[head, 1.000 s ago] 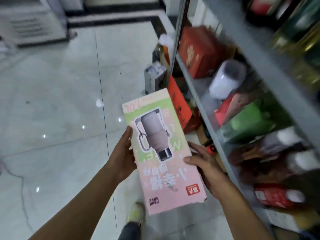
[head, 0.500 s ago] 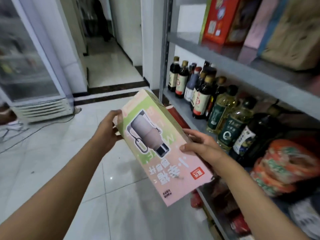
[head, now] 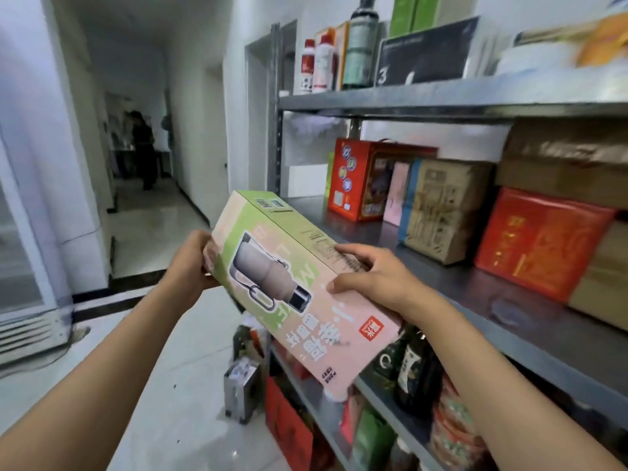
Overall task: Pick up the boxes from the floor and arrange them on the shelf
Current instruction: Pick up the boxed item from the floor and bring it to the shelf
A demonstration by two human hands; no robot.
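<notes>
Both hands gripping: left hand (head: pixel 190 263) and right hand (head: pixel 370 277) curled round the box (head: pixel 299 283). Level it, then slide onto the bare shelf (head: pixel 441 283) beside the red carton (head: pixel 360 181).

— What is seen of the shelf unit (head: pixel 441 107)?

— Grey metal boards are seen on a grey upright. On the top board, two red-and-white bottles (head: pixel 317 64), a tall dark bottle (head: pixel 362 45) and a dark box (head: pixel 424 57) are stood.

— And the middle board?

— A red carton (head: pixel 353 180), a pink box (head: pixel 396 193), a brown package (head: pixel 441 209) and a red box (head: pixel 540 243) are set side by side. Its front is bare.

— Lower down?

— Dark bottles (head: pixel 414 365) are stood on the next board.
</notes>
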